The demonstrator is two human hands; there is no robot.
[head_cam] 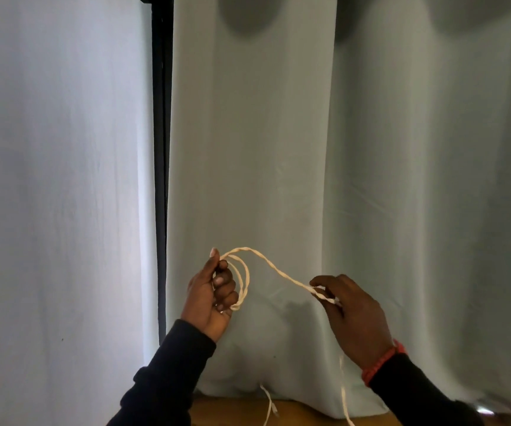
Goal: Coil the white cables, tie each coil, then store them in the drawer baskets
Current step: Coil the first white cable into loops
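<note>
White cable (pixel 274 269) runs between my hands: my left hand (pixel 209 295) grips the small finished loops while my right hand (pixel 351 312) pinches the slack, feeding the next turn.

white cable (pixel 274 267) tails cut off at bottom edge, part hidden behind right hand (pixel 352 315), wooden surface (pixel 232 413) mostly cropped

Braided white cable (pixel 279 270), matt cloth curtain (pixel 279 149), wood tabletop (pixel 232 413).

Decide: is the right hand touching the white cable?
Touching. The head view shows the right hand pinching the white cable between its fingers.
</note>
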